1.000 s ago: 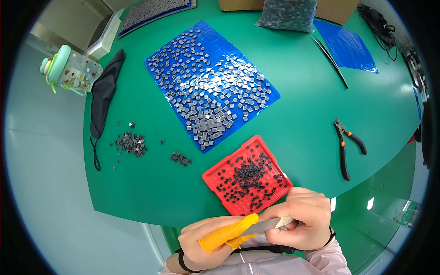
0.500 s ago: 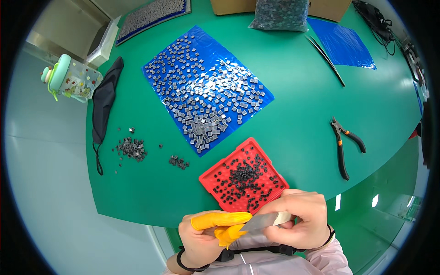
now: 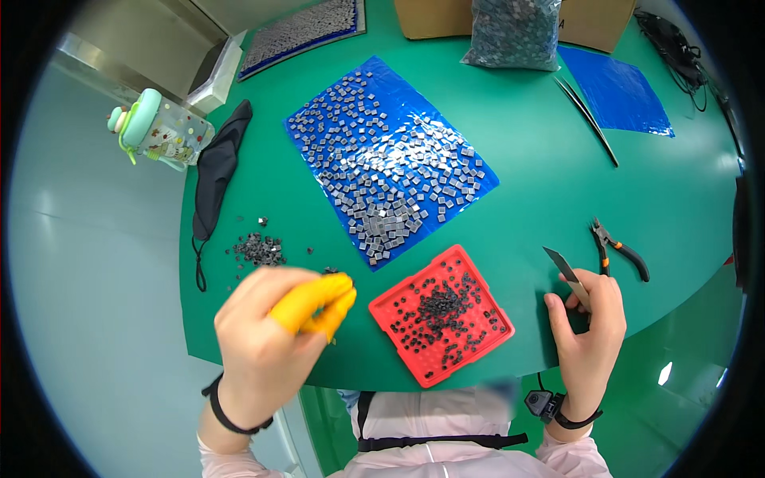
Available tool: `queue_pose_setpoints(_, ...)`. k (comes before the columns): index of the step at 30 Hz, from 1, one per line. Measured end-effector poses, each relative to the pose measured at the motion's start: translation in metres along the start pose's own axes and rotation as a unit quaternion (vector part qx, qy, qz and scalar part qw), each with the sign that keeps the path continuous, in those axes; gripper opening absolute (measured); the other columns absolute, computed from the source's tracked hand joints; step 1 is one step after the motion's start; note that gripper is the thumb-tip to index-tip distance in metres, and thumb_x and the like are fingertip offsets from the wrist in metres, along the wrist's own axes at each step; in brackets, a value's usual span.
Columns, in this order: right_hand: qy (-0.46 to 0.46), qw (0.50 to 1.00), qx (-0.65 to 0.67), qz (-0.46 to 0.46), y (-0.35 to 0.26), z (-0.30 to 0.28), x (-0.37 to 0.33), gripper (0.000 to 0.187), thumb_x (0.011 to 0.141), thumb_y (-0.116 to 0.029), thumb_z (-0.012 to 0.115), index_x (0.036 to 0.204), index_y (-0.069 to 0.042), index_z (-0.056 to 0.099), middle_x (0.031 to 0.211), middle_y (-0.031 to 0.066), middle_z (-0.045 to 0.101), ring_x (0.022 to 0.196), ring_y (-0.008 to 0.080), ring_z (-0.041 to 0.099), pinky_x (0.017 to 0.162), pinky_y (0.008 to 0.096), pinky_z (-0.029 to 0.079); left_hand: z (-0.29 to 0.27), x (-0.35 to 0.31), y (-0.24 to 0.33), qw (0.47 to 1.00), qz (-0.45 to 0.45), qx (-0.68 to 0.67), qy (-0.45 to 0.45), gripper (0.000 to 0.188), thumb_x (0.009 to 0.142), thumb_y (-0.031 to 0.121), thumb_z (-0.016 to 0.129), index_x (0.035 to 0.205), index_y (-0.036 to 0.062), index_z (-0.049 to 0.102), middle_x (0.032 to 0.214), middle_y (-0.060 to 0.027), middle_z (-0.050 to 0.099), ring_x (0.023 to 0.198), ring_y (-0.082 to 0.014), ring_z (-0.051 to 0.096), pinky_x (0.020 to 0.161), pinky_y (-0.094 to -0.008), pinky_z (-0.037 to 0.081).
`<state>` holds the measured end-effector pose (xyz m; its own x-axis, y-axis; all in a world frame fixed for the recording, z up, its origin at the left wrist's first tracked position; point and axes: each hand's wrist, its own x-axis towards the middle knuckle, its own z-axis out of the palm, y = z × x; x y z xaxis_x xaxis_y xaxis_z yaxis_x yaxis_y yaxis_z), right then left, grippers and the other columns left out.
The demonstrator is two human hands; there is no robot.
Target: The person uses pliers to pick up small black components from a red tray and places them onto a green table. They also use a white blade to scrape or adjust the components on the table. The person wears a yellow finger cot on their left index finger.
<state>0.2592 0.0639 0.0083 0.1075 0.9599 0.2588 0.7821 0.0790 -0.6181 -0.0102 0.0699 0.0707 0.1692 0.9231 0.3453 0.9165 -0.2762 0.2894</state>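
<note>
My left hand (image 3: 267, 338), with yellow finger covers (image 3: 315, 304) on thumb and forefinger, is raised over the table's left front. Its fingertips pinch together; whatever is between them is too small to make out. Just beyond it lies a pile of small dark grey bits (image 3: 261, 250). My right hand (image 3: 594, 331) is at the right front edge, its fingers curled round a short knife blade (image 3: 561, 263) with a pale wrapped grip. The blade points up and left. Between my hands sits a red tray (image 3: 384, 305) of small black rings.
Beyond the tray, a blue sheet (image 3: 390, 76) bears many small silvery square pieces. Cutting pliers (image 3: 625, 255) lie by my right hand, and tweezers (image 3: 591, 127) farther back. A bag of pieces (image 3: 514, 36) stands at the back; a black mask (image 3: 219, 179) and bottle (image 3: 167, 135) are left.
My hands have parted from in front of the tray. The left one rose leftward toward the grey pile, still pinching; the right went rightward onto the table edge with the knife blade.
</note>
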Motion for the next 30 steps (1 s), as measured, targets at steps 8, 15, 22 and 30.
queue_pose_setpoints(8,0.021,0.997,-0.029,-0.074,0.005,0.005,-0.003,0.039,0.067,0.005,0.065,0.103,-0.005,0.059,0.096,0.0096,0.052,0.087,0.0276,0.048,0.073,0.0364,0.041,0.019,0.026,-0.03,0.996,0.028,0.083,0.005,0.02,0.062,0.0,0.075,0.08,0.0045,0.069,0.076,-0.0052,0.061,0.066,-0.0221,0.058,0.059,-0.0318,0.048)
queue_pose_setpoints(15,0.028,0.996,-0.035,-0.079,0.005,0.001,-0.003,0.03,0.066,0.005,0.062,0.094,-0.005,0.061,0.1,0.009,0.054,0.097,0.0296,0.048,0.081,0.0394,0.04,0.028,0.041,-0.035,0.997,0.034,0.073,0.002,0.018,0.063,0.002,0.075,0.08,0.0035,0.069,0.074,-0.0055,0.061,0.066,-0.0223,0.057,0.058,-0.0322,0.048)
queue_pose_setpoints(22,0.058,0.996,0.0,-0.07,0.01,0.001,-0.006,0.018,0.066,0.004,0.062,0.082,-0.005,0.063,0.098,0.0082,0.055,0.095,0.0293,0.05,0.08,0.0388,0.041,0.03,0.041,-0.038,0.996,0.04,0.083,-0.018,0.019,0.062,-0.002,0.073,0.08,0.0018,0.069,0.074,-0.0079,0.061,0.066,-0.024,0.059,0.058,-0.0322,0.048)
queue_pose_setpoints(30,0.053,0.996,-0.006,-0.073,0.009,0.002,-0.006,0.018,0.067,0.004,0.063,0.083,-0.005,0.063,0.097,0.0082,0.056,0.094,0.0286,0.051,0.079,0.0381,0.041,0.032,0.041,-0.044,0.997,0.021,0.051,-0.057,0.017,0.066,-0.002,0.07,0.083,-0.0004,0.069,0.075,-0.0111,0.063,0.066,-0.0268,0.061,0.06,-0.0338,0.051)
